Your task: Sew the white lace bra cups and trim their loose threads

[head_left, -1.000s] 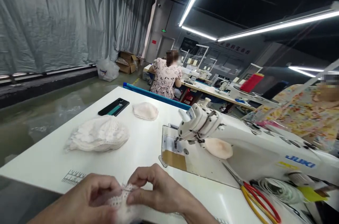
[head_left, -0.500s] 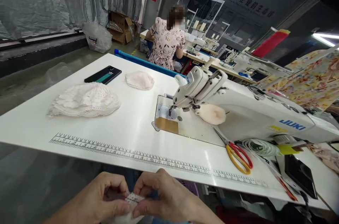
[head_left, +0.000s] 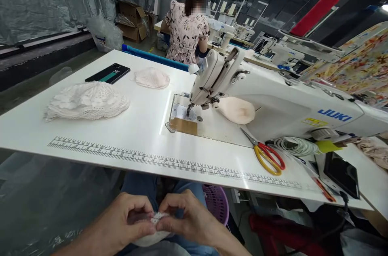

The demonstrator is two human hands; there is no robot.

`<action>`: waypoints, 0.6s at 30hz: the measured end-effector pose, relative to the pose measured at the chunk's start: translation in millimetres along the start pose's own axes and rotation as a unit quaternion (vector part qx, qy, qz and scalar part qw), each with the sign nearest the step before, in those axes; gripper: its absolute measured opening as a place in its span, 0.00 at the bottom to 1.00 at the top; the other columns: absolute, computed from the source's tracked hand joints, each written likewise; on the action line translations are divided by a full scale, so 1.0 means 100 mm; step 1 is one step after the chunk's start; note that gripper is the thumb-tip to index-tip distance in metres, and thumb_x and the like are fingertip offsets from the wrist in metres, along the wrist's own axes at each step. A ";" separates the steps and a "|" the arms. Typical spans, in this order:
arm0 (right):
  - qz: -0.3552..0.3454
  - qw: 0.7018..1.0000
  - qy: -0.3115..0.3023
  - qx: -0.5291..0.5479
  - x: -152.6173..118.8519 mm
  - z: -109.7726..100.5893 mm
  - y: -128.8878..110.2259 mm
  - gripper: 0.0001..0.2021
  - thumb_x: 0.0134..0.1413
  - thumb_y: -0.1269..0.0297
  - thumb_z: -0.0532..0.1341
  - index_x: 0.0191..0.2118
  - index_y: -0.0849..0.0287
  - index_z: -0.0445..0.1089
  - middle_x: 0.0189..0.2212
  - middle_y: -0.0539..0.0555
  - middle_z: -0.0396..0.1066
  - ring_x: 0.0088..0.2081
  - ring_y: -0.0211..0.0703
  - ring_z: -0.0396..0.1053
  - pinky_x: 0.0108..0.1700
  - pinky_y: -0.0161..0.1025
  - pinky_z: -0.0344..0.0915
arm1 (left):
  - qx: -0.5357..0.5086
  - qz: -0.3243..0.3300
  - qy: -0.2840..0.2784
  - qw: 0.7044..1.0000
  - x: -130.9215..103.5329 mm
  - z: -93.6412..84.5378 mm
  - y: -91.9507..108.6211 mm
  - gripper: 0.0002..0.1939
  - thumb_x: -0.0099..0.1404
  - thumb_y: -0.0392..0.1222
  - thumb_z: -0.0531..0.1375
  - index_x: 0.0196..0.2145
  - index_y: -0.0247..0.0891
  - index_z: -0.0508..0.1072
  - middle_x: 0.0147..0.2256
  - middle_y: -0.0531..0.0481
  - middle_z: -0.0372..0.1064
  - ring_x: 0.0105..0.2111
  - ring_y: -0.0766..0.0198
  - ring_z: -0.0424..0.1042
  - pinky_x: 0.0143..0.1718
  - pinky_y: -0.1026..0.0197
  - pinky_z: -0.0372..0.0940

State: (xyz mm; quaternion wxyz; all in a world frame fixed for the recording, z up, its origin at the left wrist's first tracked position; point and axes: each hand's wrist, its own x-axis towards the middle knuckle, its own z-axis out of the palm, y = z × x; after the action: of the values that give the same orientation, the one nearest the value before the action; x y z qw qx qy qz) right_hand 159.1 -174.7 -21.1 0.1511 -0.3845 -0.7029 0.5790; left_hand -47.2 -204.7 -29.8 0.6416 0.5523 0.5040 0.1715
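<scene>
Below the table's front edge, over my lap, my left hand [head_left: 133,217] and my right hand [head_left: 183,215] pinch a small off-white piece of lace-edged fabric [head_left: 151,239] between thumbs and fingers. The fingertips nearly meet at its white edge, and part of it is hidden behind them. On the white table [head_left: 145,131] lies a pile of white lace pieces [head_left: 87,100] at the left. A smaller pale pink stack of fabric pieces [head_left: 152,77] sits behind it. The sewing machine [head_left: 242,74] stands to the right, with nothing under its needle, and a cream rounded pad [head_left: 238,110] lies beneath its arm.
Scissors with red and yellow handles [head_left: 268,157] lie right of the machine bed, near a coil of pale cord [head_left: 295,145] and a dark phone [head_left: 342,173]. A black-green case [head_left: 108,73] lies at the back left. A purple basket [head_left: 216,203] stands below. A person [head_left: 188,30] sits ahead.
The view has tilted down, so the table and machine appear higher and more of my lap and the purple basket shows. Both hands still pinch the fabric, slightly shifted.
</scene>
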 end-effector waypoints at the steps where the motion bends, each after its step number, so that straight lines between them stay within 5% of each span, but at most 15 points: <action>1: 0.001 1.000 0.009 0.004 -0.01 0.00 0.01 0.21 0.48 0.44 0.64 0.32 0.60 0.75 0.21 0.48 0.64 0.25 0.34 0.61 0.27 0.29 0.55 | 0.004 -0.006 0.003 1.000 0.00 0.01 0.02 0.10 0.54 0.46 0.60 0.25 0.35 0.69 0.21 0.59 0.51 0.23 0.68 0.51 0.25 0.66 0.46; 18: 0.004 0.998 0.016 0.067 -0.02 0.00 0.22 0.19 0.48 0.48 0.66 0.32 0.63 0.76 0.20 0.49 0.66 0.24 0.34 0.62 0.26 0.30 0.55 | 0.000 -0.040 -0.021 0.999 0.09 0.05 0.02 0.10 0.53 0.47 0.59 0.25 0.36 0.67 0.22 0.57 0.52 0.25 0.66 0.52 0.26 0.65 0.47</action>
State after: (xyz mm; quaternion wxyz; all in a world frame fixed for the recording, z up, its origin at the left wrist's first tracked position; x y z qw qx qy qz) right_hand 168.2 -175.8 -41.1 0.1849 -0.3855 -0.6588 0.6190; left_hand -38.1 -199.6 -32.7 0.6587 0.5349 0.5119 0.1339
